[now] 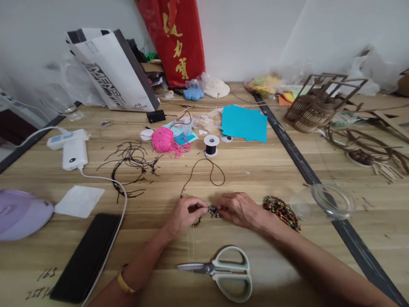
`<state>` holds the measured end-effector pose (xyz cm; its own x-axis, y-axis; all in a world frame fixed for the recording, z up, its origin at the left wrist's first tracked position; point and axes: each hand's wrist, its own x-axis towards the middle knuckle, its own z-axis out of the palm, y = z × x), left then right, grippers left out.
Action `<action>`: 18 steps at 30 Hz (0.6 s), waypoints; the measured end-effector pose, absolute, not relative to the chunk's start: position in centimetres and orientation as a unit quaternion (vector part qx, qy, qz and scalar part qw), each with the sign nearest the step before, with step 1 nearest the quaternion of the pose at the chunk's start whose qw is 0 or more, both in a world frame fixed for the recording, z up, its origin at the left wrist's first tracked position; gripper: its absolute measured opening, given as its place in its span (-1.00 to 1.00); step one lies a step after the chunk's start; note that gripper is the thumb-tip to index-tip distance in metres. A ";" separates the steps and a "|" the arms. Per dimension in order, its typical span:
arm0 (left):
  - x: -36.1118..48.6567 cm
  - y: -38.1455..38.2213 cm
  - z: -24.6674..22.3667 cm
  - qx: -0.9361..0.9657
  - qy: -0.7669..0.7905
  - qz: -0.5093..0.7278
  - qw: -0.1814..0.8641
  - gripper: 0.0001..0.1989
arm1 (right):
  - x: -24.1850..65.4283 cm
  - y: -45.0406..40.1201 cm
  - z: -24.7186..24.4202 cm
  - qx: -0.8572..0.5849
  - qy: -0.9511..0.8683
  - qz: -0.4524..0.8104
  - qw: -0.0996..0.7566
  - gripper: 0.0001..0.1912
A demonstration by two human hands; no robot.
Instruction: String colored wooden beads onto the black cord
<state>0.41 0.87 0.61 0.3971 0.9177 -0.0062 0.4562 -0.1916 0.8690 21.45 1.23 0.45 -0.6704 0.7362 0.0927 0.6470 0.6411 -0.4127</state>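
Dark beads (pixel 214 211) bunch up between my two hands, at the middle of the table. My left hand (pixel 185 216) pinches at the left side of this beaded string, and a few coloured beads (pixel 196 222) hang below its fingers. My right hand (pixel 241 208) has its fingers closed on the bunch's right side. A black cord (pixel 189 174) runs from beside my left hand up to a white spool (pixel 211 145) wound with black. Closer to me lie scissors (pixel 224 271) with pale handles, blades pointing left. A coil of multicoloured beads (pixel 281 212) rests beside my right wrist.
Black cord scraps (pixel 132 162) and a pink yarn ball (pixel 162 139) lie farther back, near blue sheets (pixel 245 122). A clear round container (pixel 332 200) stands right. A black case (pixel 86 257) and white cable (pixel 123 203) lie left. Woven baskets (pixel 311 108) stand back right.
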 end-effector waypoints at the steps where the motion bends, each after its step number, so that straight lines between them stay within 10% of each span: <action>1: 0.4 0.9 0.6 0.721 0.476 0.273 0.423 -0.90 | 21.5 1.3 0.4 -0.385 -0.889 0.197 0.151 -0.90; 18: 0.4 0.9 0.1 0.734 0.472 0.262 0.412 -0.88 | 20.3 1.0 -0.7 -0.366 -0.744 0.438 0.347 -0.79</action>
<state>0.35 0.90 0.11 0.4166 0.9091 -0.0057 0.4773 -0.2134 0.8524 20.30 0.96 -0.70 -0.4908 0.8489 0.1961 0.2400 0.3481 -0.9062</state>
